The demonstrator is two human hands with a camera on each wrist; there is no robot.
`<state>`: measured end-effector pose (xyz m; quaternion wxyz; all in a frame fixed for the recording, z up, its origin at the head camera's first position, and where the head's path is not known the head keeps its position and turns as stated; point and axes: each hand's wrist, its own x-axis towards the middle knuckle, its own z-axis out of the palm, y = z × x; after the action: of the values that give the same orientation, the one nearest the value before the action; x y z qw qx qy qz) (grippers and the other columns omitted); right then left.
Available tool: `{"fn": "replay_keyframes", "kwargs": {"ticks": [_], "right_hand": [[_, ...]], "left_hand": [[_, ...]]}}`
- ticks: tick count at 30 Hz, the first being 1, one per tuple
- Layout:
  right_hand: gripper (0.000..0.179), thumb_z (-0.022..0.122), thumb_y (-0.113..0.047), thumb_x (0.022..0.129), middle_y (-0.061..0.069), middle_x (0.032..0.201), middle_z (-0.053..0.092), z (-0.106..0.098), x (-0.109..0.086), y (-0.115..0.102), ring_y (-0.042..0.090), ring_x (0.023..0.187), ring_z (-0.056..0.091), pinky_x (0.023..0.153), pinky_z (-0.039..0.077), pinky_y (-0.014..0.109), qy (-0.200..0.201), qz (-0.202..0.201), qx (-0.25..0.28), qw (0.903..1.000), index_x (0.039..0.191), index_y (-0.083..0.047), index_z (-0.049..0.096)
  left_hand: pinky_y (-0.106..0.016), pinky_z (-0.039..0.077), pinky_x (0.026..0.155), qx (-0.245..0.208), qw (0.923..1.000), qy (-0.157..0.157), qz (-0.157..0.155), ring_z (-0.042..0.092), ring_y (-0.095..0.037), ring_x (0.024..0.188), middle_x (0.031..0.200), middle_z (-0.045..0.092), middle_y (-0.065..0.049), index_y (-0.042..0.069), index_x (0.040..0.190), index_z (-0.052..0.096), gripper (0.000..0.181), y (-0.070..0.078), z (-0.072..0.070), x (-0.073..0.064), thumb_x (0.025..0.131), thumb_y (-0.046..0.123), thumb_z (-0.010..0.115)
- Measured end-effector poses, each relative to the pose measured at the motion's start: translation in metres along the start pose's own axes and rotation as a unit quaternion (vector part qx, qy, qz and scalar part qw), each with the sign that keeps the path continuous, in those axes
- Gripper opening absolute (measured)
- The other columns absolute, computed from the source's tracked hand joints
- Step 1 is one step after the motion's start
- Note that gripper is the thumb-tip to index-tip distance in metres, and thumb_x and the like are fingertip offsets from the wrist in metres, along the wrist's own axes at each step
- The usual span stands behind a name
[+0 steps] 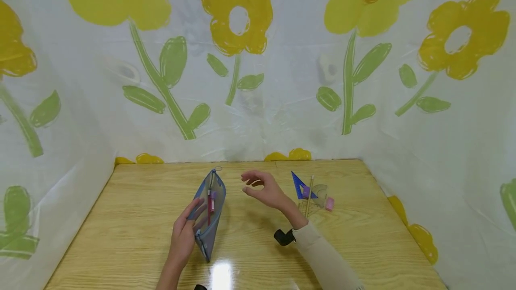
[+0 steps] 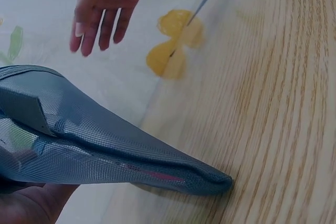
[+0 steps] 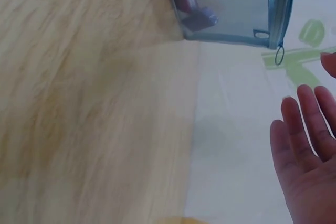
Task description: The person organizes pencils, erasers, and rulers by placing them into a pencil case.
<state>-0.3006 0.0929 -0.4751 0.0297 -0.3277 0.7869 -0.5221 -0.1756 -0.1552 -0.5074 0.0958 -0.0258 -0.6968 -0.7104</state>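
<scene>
Head view: the left hand (image 1: 183, 238) grips a blue mesh pouch (image 1: 208, 237) by its left side, over the wooden table (image 1: 133, 218), left of centre; whether the bottom rests on the wood, I cannot tell. The mouth gapes, and inside lie a slim red stick (image 1: 208, 215) and a pink-and-purple piece (image 1: 212, 201). The right wrist view shows a small ring pull (image 3: 280, 55) at the end of the zip.

The right hand (image 1: 264, 189) hangs in the air to the right of the pouch, apart from it, fingers loosely bent and holding nothing.

Farther right lie a blue set square (image 1: 296, 183), a purple block (image 1: 306, 191), a pencil (image 1: 311, 191), a clear protractor (image 1: 321, 190) and a pink block (image 1: 329, 204). Markings on the protractor and set square are too small to read.
</scene>
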Motion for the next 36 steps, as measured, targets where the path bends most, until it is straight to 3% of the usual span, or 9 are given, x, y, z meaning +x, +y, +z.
{"fn": "replay_keyframes", "kwargs": {"ticks": [5, 10, 14, 17, 22, 30, 34, 36], "right_hand": [[0.033, 0.066, -0.002, 0.096, 0.024, 0.120, 0.067, -0.007, -0.015, -0.015, 0.045, 0.109, 0.064, 0.096, 0.056, 0.051, -0.007, 0.012, 0.008, 0.9999, 0.128, 0.005, 0.063], [0.030, 0.066, -0.002, 0.096, 0.021, 0.119, 0.068, -0.010, -0.029, -0.014, 0.040, 0.107, 0.065, 0.094, 0.057, 0.045, -0.005, 0.024, -0.001, 0.9997, 0.126, 0.003, 0.064], [0.030, 0.066, 0.001, 0.095, 0.022, 0.120, 0.067, -0.012, -0.038, -0.003, 0.039, 0.107, 0.064, 0.093, 0.057, 0.046, -0.001, 0.042, 0.000, 0.9991, 0.125, 0.003, 0.064], [0.031, 0.064, 0.000, 0.096, 0.027, 0.122, 0.065, -0.012, -0.044, 0.018, 0.040, 0.107, 0.064, 0.093, 0.057, 0.047, 0.004, 0.054, 0.005, 0.9985, 0.127, 0.004, 0.063], [0.033, 0.064, -0.002, 0.097, 0.029, 0.123, 0.063, -0.014, -0.055, 0.046, 0.036, 0.106, 0.065, 0.090, 0.060, 0.038, 0.029, 0.052, 0.012, 0.9982, 0.129, 0.006, 0.061], [0.035, 0.067, -0.007, 0.097, 0.031, 0.121, 0.063, -0.034, -0.074, 0.048, 0.025, 0.102, 0.067, 0.088, 0.059, 0.026, 0.060, 0.045, 0.020, 0.9970, 0.128, 0.008, 0.061], [0.034, 0.066, -0.010, 0.098, 0.029, 0.121, 0.063, -0.047, -0.085, 0.046, 0.028, 0.105, 0.065, 0.090, 0.057, 0.028, 0.074, 0.063, -0.001, 0.9953, 0.128, 0.006, 0.062], [0.032, 0.066, -0.010, 0.098, 0.028, 0.121, 0.064, -0.053, -0.091, 0.046, 0.033, 0.106, 0.064, 0.092, 0.057, 0.032, 0.086, 0.068, -0.016, 0.9938, 0.127, 0.004, 0.063]], "left_hand": [[-0.022, 0.053, 0.098, -0.009, 0.9999, 0.005, 0.002, 0.057, -0.001, 0.124, 0.150, 0.041, -0.035, -0.013, 0.151, 0.033, 0.060, -0.001, 0.000, -0.001, 0.094, -0.013, 0.016], [-0.023, 0.053, 0.098, -0.007, 0.9999, 0.008, -0.001, 0.057, -0.001, 0.123, 0.151, 0.041, -0.034, -0.012, 0.151, 0.034, 0.061, -0.002, 0.000, -0.002, 0.093, -0.014, 0.016], [-0.024, 0.053, 0.098, -0.010, 0.9999, 0.008, -0.001, 0.057, -0.001, 0.123, 0.151, 0.041, -0.034, -0.012, 0.151, 0.034, 0.061, -0.002, 0.000, -0.003, 0.093, -0.014, 0.015], [-0.025, 0.053, 0.100, -0.012, 0.9999, 0.007, -0.002, 0.057, -0.001, 0.123, 0.150, 0.041, -0.035, -0.012, 0.151, 0.033, 0.061, -0.002, 0.000, -0.004, 0.094, -0.014, 0.015], [-0.028, 0.051, 0.103, -0.011, 0.9998, 0.003, -0.014, 0.056, -0.002, 0.125, 0.152, 0.041, -0.031, -0.010, 0.153, 0.033, 0.061, -0.001, -0.001, -0.003, 0.094, -0.013, 0.015], [-0.032, 0.050, 0.105, -0.009, 0.9996, 0.005, -0.025, 0.055, -0.004, 0.127, 0.154, 0.042, -0.028, -0.008, 0.153, 0.034, 0.062, 0.000, 0.001, -0.003, 0.094, -0.012, 0.015], [-0.037, 0.049, 0.107, -0.011, 0.9996, 0.002, -0.024, 0.055, -0.002, 0.126, 0.154, 0.041, -0.029, -0.009, 0.153, 0.034, 0.061, 0.001, 0.003, -0.004, 0.094, -0.012, 0.015], [-0.039, 0.049, 0.108, -0.010, 0.9995, 0.002, -0.029, 0.054, -0.008, 0.130, 0.154, 0.040, -0.029, -0.009, 0.153, 0.033, 0.061, 0.002, 0.004, -0.005, 0.095, -0.012, 0.015]]}}
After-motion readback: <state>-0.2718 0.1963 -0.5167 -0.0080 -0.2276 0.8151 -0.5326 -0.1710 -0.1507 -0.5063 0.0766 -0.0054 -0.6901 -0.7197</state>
